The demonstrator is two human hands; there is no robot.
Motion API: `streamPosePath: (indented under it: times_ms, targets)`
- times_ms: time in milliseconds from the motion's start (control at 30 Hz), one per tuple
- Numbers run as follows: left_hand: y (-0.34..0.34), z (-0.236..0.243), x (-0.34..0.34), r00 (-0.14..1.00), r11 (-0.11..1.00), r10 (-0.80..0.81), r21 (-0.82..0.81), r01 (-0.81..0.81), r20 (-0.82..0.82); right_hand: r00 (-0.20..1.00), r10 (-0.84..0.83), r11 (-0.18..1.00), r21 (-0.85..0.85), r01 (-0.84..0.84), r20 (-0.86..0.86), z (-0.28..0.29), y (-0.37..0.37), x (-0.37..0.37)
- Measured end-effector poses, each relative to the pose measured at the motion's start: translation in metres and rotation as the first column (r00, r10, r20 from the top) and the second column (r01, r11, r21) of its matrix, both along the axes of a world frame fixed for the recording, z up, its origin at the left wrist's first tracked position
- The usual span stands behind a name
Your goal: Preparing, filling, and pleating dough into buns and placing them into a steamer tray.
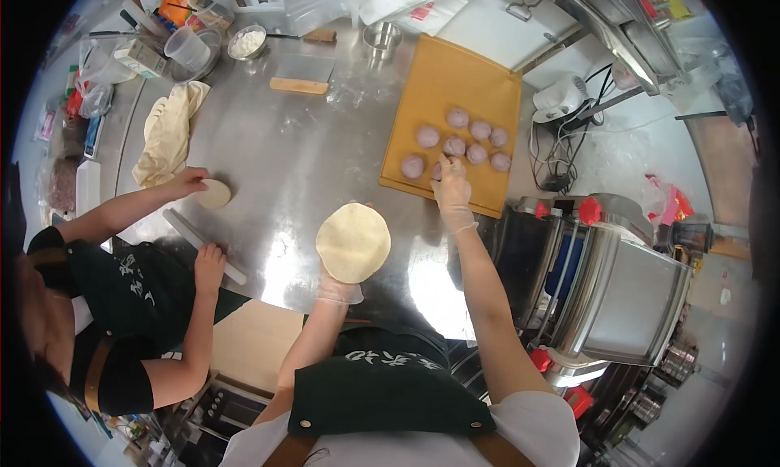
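A flat round dough wrapper rests over the palm of my left hand, above the near edge of the steel table. It hides most of that hand; a clear glove's cuff shows at the wrist. My right hand, also in a clear glove, reaches to the near side of a tan tray. Its fingers close on a purple filling ball, which they partly cover. Several more purple balls sit on the tray just beyond and beside my fingers.
At the left, a co-worker handles a small dough disc and a rolling pin. A cream cloth, a wooden-handled scraper, a bowl of white filling or powder and a metal cup lie farther back. A steel machine stands right.
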State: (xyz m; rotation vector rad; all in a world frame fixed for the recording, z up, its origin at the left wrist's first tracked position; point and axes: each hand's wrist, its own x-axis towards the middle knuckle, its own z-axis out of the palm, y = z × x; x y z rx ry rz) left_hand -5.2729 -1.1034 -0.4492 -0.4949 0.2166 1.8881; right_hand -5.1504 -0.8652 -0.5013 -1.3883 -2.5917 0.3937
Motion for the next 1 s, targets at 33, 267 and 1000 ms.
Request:
streamPosePath:
  times_ms: [33, 267, 1000]
  targets:
    - [0.001, -0.002, 0.0, 1.0, 1.0, 0.004, -0.005, -0.004, -0.001, 1.0, 0.004, 1.0, -0.005, -0.004, -0.001, -0.005, 0.002, 0.004]
    - [-0.001, -0.014, 0.006, 0.997, 0.998, -0.046, -0.039, 0.049, 0.064, 0.543, -0.641, 0.652, -0.758, 0.013, -0.542, 0.035, -0.027, 0.025]
    - [-0.036, 0.11, 0.092, 0.967, 0.97, -0.211, 0.093, 0.225, -0.14, 0.803, 0.592, 0.803, 0.132, -0.581, -0.065, 0.191, -0.209, 0.066]
